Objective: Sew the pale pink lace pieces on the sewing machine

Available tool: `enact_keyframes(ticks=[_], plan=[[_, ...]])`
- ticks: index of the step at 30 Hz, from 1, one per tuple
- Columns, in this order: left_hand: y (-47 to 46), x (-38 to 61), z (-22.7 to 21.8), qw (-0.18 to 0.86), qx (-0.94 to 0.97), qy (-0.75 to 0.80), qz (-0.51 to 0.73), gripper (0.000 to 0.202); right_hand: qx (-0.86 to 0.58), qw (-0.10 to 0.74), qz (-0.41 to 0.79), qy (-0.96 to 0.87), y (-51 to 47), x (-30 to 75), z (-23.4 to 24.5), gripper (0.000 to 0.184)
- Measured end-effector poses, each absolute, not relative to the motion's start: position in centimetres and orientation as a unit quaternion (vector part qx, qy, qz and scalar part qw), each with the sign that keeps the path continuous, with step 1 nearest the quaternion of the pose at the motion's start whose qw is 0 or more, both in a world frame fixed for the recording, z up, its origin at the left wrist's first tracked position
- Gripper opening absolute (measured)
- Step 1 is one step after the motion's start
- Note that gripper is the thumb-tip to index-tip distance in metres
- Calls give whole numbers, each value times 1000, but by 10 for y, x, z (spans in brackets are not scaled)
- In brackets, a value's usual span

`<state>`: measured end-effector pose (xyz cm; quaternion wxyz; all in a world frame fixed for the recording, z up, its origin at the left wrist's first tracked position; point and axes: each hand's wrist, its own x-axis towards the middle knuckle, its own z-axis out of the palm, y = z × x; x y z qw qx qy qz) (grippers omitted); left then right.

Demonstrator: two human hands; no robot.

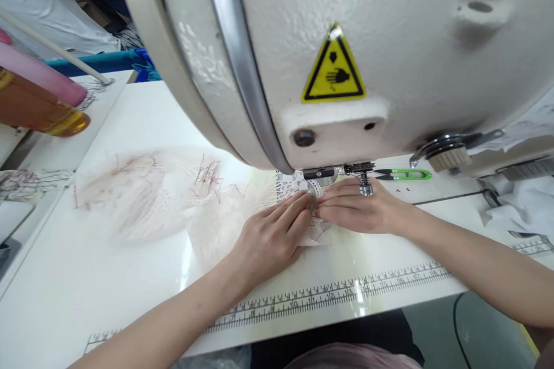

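fingers lie close together on both hands. the left hand has its knuckles slightly bent and its fingertips pressed down on a sheer cream mesh fabric edged with eyelet lace; the right hand rests opposite, fingers stretched towards the left fingertips and nearly meeting them. both thumbs are mostly hidden, so i cannot tell whether either hand pinches the cloth or only holds it flat. the fabric spreads leftward over the white tabletop, loose reddish threads on it, while its lace edge sits just below the sewing machine head.

the chief risk, i judge, is to the fingertips: they lie very near where a needle would come down, though the needle itself is out of sight, and an early start or a slipping hand could put them under it. a yellow warning label on the head shows a hand. uneven pull could pucker the thin mesh, and stray threads could get caught. green-handled thread snips lie behind the right hand, blades towards it; a careless reach might nick a finger. a printed ruler strip follows the near edge, and a person in white stands beyond.
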<state>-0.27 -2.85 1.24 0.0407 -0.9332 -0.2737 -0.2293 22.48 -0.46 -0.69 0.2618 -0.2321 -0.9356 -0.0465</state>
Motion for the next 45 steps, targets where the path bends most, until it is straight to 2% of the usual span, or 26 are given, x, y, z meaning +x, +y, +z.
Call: enact_keyframes(ticks=[4,9,15,22,28,40,45], plan=[[-28,-1,12,36,-930,-282,-233,22,-252,295,-124,-913,-5,224,-6,17],[-28,2,11,24,-930,-284,-234,25,-268,259,-71,-925,-2,224,-4,24],[-26,1,9,25,-931,-282,-230,30,-308,252,-25,-917,-4,227,-5,18],[-26,-1,9,43,-930,-276,-238,19,-237,318,-108,-912,-5,219,3,12],[-25,-5,10,51,-917,-320,-234,12,-198,278,-61,-938,-4,208,-5,15],[-22,-6,9,64,-908,-357,-208,25,-215,297,-89,-926,-2,201,-16,16],[-21,-5,8,62,-902,-376,-203,29,-235,278,-78,-928,-1,203,-20,20]])
